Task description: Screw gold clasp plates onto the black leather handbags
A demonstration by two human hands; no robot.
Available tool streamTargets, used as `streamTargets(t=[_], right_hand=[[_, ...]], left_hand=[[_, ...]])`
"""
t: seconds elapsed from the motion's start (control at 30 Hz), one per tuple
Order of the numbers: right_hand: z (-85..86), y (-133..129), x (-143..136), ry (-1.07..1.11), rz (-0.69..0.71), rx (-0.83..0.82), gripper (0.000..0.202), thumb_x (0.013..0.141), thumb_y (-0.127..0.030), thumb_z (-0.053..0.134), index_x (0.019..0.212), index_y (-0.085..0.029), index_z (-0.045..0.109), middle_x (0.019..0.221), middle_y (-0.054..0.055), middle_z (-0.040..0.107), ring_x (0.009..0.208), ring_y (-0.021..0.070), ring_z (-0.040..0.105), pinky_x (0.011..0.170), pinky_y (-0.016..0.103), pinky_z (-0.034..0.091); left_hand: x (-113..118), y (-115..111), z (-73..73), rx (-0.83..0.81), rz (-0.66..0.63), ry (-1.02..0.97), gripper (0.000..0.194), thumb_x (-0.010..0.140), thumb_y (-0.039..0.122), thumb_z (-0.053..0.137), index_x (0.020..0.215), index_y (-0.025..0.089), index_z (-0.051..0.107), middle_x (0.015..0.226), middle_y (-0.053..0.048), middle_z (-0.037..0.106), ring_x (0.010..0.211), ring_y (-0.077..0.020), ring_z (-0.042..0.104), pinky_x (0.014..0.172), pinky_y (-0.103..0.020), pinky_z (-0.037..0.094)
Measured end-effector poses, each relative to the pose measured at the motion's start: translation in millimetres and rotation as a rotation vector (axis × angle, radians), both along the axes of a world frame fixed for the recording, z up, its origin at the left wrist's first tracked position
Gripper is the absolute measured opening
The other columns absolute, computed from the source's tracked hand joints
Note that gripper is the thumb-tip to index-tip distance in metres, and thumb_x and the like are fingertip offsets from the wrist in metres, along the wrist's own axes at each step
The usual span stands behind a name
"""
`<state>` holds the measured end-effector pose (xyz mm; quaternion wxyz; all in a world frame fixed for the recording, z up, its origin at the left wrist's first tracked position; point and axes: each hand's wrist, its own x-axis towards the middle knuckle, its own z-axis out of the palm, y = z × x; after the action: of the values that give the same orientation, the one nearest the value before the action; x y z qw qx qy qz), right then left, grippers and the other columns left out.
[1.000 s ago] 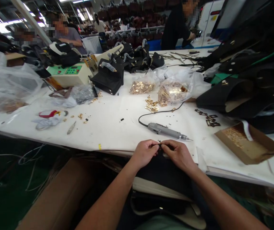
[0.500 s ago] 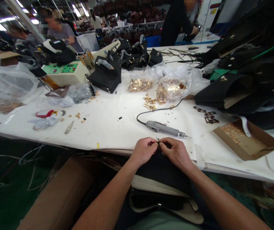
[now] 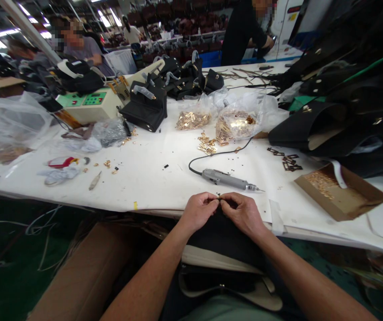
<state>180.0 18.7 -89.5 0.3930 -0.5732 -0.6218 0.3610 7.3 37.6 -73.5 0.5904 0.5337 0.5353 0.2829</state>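
Observation:
My left hand (image 3: 200,210) and my right hand (image 3: 243,211) meet at the front edge of the table. Both are closed, thumbs and forefingers pinching the upper end of a black bag (image 3: 223,238). Some small dark piece shows between the fingertips, too tiny to make out. The bag lies across my lap, its pale lining visible lower down. Just beyond my hands rests a grey electric screwdriver (image 3: 225,179), its bit pointing right and its cord running back.
On the right stands a cardboard tray (image 3: 339,191) of small gold parts, near dark metal frames (image 3: 288,161). Farther back are clear bags of gold hardware (image 3: 233,122), a black handbag (image 3: 144,107) and a machine with green panels (image 3: 87,107). Other people work beyond the table.
The view has shifted slightly, so the table things appear a little farther left. Both hands keep their pinch at the bag's end, with hardly any finger movement visible.

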Motion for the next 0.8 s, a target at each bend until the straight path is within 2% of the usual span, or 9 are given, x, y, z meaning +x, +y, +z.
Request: streamTargets(t=[0.3, 0.5, 0.63, 0.8], right_hand=[[2.5, 1.6, 0.4, 0.014, 0.014, -0.036, 0.021, 0.085, -0.029, 0.059, 0.088, -0.021, 0.078, 0.083, 0.003, 0.078, 0.07, 0.0199, 0.071, 0.065, 0.028, 0.054], [1.7, 0.8, -1.4, -0.019, -0.014, -0.036, 0.017, 0.083, -0.026, 0.061, 0.086, -0.022, 0.077, 0.081, 0.002, 0.076, 0.071, 0.019, 0.069, 0.068, 0.028, 0.053], [-0.3, -0.4, -0.4, 0.003, -0.005, -0.035, 0.018, 0.084, -0.027, 0.06, 0.088, -0.021, 0.077, 0.082, 0.002, 0.076, 0.073, 0.0193, 0.069, 0.069, 0.028, 0.052], [7.1, -0.7, -1.5, 0.096, 0.005, -0.103, 0.021, 0.086, -0.035, 0.063, 0.086, -0.019, 0.077, 0.075, 0.003, 0.074, 0.065, 0.0182, 0.066, 0.058, 0.026, 0.05]], left_hand=[[-3.4, -0.4, -2.4, 0.005, -0.029, -0.016, 0.028, 0.083, 0.038, 0.065, 0.095, 0.014, 0.074, 0.076, -0.003, 0.068, 0.067, -0.0139, 0.06, 0.067, -0.026, 0.05], [2.7, -2.0, -4.2, 0.038, 0.036, 0.034, 0.021, 0.08, 0.031, 0.062, 0.087, 0.015, 0.074, 0.066, -0.001, 0.065, 0.06, -0.0135, 0.057, 0.059, -0.024, 0.045], [6.4, -2.1, -5.3, 0.061, 0.058, 0.054, 0.02, 0.079, 0.028, 0.062, 0.085, 0.015, 0.076, 0.067, -0.001, 0.066, 0.062, -0.0139, 0.057, 0.059, -0.024, 0.044], [3.8, -2.1, -7.7, 0.064, 0.041, 0.033, 0.026, 0.08, 0.033, 0.064, 0.092, 0.015, 0.077, 0.073, -0.003, 0.069, 0.065, -0.0148, 0.06, 0.061, -0.024, 0.047]])
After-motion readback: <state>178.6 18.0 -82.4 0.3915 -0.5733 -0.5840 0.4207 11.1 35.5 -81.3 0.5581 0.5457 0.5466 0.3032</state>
